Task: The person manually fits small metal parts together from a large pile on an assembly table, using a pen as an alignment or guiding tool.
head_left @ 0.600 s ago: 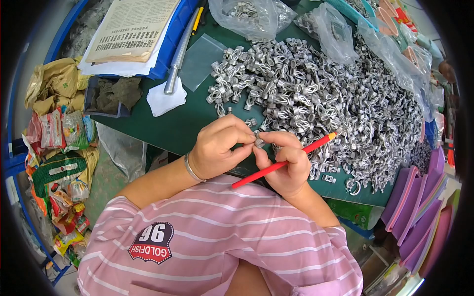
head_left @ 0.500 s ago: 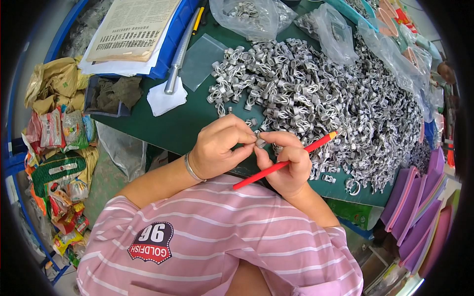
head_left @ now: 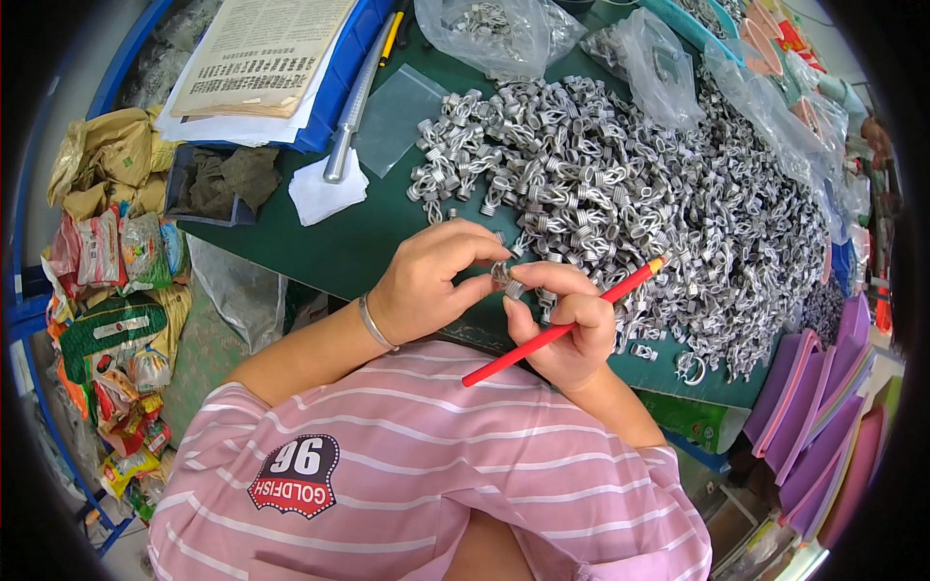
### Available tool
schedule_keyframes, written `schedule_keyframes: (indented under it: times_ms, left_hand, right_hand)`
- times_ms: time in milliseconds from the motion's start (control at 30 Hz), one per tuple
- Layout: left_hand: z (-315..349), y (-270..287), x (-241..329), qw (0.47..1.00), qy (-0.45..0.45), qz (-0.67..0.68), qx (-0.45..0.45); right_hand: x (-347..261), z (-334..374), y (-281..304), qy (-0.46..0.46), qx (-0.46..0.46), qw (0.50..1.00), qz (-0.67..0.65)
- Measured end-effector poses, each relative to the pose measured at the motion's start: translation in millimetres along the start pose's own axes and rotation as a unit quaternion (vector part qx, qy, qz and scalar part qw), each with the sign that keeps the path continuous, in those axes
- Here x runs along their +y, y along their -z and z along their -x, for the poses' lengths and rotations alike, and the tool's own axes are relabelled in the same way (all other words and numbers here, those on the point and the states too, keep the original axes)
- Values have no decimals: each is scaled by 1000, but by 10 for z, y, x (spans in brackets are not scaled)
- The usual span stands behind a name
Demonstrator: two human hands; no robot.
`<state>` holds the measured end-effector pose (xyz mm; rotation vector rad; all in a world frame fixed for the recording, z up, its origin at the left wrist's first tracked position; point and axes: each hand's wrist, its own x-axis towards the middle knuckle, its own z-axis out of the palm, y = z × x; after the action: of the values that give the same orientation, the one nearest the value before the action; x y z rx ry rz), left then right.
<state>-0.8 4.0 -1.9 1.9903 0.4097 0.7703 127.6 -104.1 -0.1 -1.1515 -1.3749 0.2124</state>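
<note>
A small silvery metal ring (head_left: 514,288) is held between the fingertips of both hands, just past the table's near edge. My left hand (head_left: 417,286), with a silver bangle at its wrist, pinches the ring's left side between thumb and index finger. From the right, the thumb and index finger of my right hand (head_left: 576,329) grip it too. A red pencil (head_left: 518,351) rests slantwise among my right hand's fingers, its yellowish tip pointing up and right. Close beyond the hands spreads a big pile of similar grey metal rings (head_left: 620,194), many with twisted loops.
A tapered metal rod (head_left: 351,121) lies on white paper (head_left: 327,194) at the left of the green table (head_left: 291,252). Behind it stands a blue tray (head_left: 334,87) of papers. Plastic bags (head_left: 664,73) edge the pile; purple foam-like sheets (head_left: 790,387) stand at right.
The fingertips have parted slightly, showing more of the ring between them. My right hand and the pencil have moved a little to the right.
</note>
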Motion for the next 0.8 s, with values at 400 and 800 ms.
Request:
schedule_keyframes:
  times_ms: [400, 800]
  left_hand:
    - [26, -3, -9, 1000, 10, -7, 1]
    - [40, 73, 11, 994, 36, 106, 18]
  right_hand:
    - [-2, 22, 10, -1, -18, 1000, -2]
    - [49, 89, 75, -238, 41, 939, -244]
